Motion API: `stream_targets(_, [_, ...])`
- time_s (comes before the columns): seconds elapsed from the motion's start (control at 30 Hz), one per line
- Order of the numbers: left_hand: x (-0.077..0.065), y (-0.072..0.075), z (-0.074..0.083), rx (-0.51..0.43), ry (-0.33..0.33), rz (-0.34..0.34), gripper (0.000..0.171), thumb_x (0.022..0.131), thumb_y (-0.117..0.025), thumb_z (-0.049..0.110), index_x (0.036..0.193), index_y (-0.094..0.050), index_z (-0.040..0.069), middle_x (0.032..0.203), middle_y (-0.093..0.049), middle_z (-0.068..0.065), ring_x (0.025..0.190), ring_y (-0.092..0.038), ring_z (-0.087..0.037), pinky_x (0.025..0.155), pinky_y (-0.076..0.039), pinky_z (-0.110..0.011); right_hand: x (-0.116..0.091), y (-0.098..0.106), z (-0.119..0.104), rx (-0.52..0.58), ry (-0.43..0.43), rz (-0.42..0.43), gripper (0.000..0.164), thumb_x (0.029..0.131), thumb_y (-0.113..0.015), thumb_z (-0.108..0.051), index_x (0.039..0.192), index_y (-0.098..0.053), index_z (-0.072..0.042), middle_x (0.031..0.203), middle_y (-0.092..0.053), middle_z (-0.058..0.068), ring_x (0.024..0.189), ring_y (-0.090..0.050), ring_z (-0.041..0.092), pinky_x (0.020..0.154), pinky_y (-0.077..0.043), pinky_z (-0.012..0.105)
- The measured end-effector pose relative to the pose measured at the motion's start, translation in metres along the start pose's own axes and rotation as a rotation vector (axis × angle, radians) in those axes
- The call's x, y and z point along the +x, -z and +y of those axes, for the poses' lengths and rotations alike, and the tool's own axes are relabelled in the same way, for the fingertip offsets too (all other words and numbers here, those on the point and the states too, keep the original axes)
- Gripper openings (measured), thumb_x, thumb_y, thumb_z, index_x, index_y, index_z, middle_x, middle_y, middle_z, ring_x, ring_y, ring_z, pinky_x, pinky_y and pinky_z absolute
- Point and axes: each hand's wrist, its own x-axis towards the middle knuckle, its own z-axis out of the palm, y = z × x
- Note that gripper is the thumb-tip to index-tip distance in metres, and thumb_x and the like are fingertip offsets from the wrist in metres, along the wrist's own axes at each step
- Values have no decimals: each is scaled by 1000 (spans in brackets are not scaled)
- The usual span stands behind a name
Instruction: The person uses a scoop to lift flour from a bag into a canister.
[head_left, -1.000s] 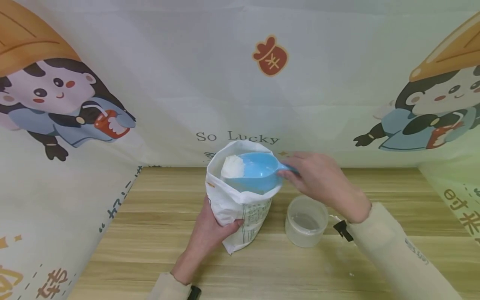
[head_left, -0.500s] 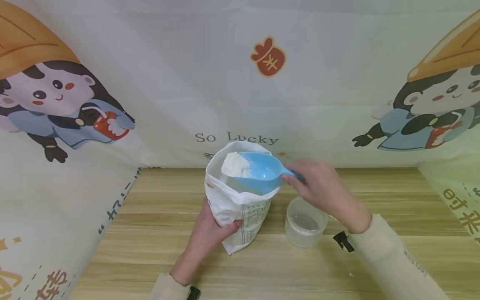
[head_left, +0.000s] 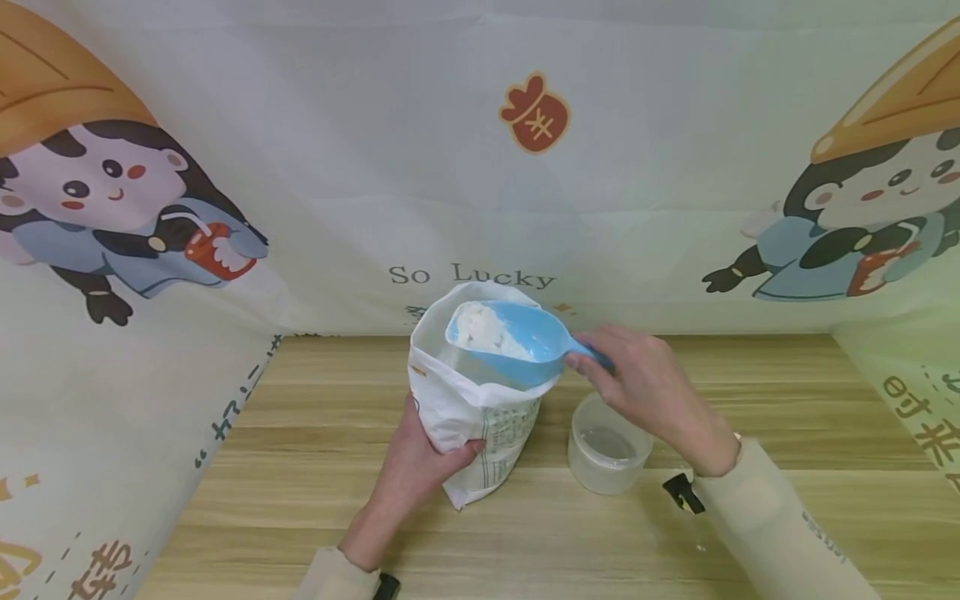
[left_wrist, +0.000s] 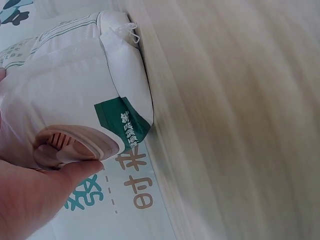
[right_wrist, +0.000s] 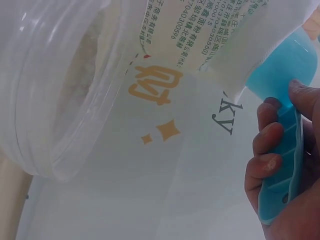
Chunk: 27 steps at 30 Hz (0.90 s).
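An upright white flour bag (head_left: 453, 421) with green print stands on the table, its mouth wide. My left hand (head_left: 420, 462) grips its lower left side, thumb across the front; the left wrist view shows that thumb (left_wrist: 82, 172) along the bag's printed face. By its handle (right_wrist: 281, 165) my right hand (head_left: 648, 383) holds a blue scoop (head_left: 543, 333) over the bag's mouth. White flour (head_left: 483, 329) lies in the scoop's front part. A clear round plastic tub (head_left: 611, 467) stands right of the bag, below my right hand. The flour level inside the bag is hidden.
The wood-grain table (head_left: 300, 467) meets a printed white backdrop (head_left: 637, 167) behind the bag and at both sides. Black straps hang at both cuffs. A small white speck (head_left: 701, 547) lies on the table right of the tub.
My right hand has shifted slightly right and down with the scoop. The flour in it has spread from a lump at the tip back toward the handle. My left hand and the bag stay put.
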Motion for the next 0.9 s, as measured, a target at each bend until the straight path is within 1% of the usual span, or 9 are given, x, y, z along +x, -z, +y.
stream_targets(0.17, [0, 0, -1, 14, -2, 0, 102, 71, -93, 23, 151, -32, 7, 121, -64, -12, 106, -63, -29, 91, -52, -50, -2, 0, 0, -4, -11, 18, 19, 94, -77, -14, 109, -76, -2, 99, -76, 10, 80, -70, 20, 68, -59, 39])
stream_targets(0.4, [0, 0, 0, 14, -9, 1, 103, 71, -93, 24, 152, -31, 8, 122, -64, -12, 107, -63, -30, 92, -52, -51, -4, 0, 0, 2, 1, 54, 18, 92, -79, -12, 107, -76, -2, 97, -76, 10, 77, -68, 19, 65, -58, 37])
stream_targets(0.57, [0, 1, 0, 9, -11, 0, 103, 71, -93, 23, 152, -31, 9, 123, -63, -12, 108, -63, -30, 92, -52, -51, -5, 2, 1, 1, 3, 77, 17, 92, -79, -10, 106, -76, -2, 96, -76, 9, 76, -68, 19, 64, -58, 38])
stream_targets(0.67, [0, 1, -1, 2, -14, -1, 103, 71, -93, 23, 152, -31, 9, 125, -63, -12, 108, -63, -30, 93, -51, -51, -6, 5, 2, 3, 7, 95, 17, 91, -79, -9, 105, -76, -2, 95, -76, 8, 75, -68, 18, 64, -58, 38])
stream_targets(0.9, [0, 1, -1, 4, -10, -4, 102, 72, -93, 23, 152, -31, 9, 125, -62, -11, 110, -62, -30, 94, -51, -52, -9, 14, 2, 4, 21, 132, 19, 88, -80, -5, 106, -76, -4, 91, -74, 5, 68, -61, 12, 59, -55, 34])
